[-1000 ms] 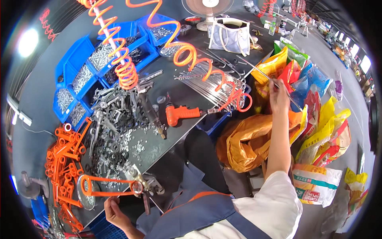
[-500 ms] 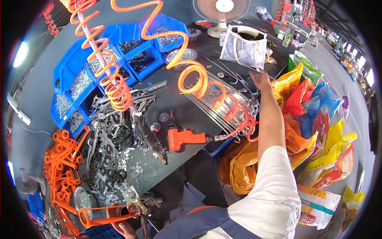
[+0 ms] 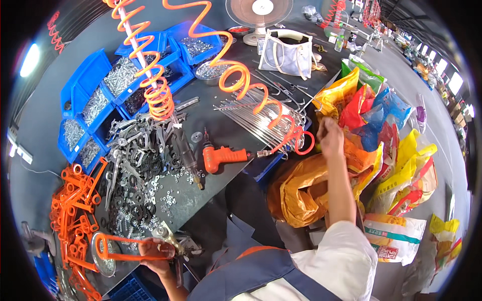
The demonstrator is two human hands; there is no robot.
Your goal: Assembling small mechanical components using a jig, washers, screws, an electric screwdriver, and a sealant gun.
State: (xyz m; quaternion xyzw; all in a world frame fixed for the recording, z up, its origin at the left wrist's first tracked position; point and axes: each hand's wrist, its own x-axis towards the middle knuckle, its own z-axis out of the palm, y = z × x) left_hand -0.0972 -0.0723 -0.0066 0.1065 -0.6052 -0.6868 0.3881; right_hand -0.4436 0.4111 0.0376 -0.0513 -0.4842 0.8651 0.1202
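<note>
My left hand (image 3: pixel 156 251) is closed around one end of a long orange plastic part (image 3: pixel 123 258) with a rounded loop at its far end. Beside that hand, at the bench's near edge, sits a small metal fixture (image 3: pixel 165 232). On the right, my right hand (image 3: pixel 331 136) is raised over the plastic sacks with its fingers curled; whatever they may hold cannot be made out. Left of it lies a bundle of thin steel rods (image 3: pixel 256 118) on the bench. An orange pistol-shaped power driver (image 3: pixel 223 158) rests in the middle, apart from both hands.
Blue bins (image 3: pixel 93 108) of small metal hardware stand at the back left. Loose black parts (image 3: pixel 133 170) and orange parts (image 3: pixel 75 210) are heaped on the left. A coiled orange hose (image 3: pixel 160 100) hangs over the bench. A white bag (image 3: pixel 287 55) and a fan (image 3: pixel 258 12) stand behind.
My right hand has come back from beside the white bag toward me, and its fingers have curled. My left hand has risen further into view with the orange part. The whole view has shifted slightly.
</note>
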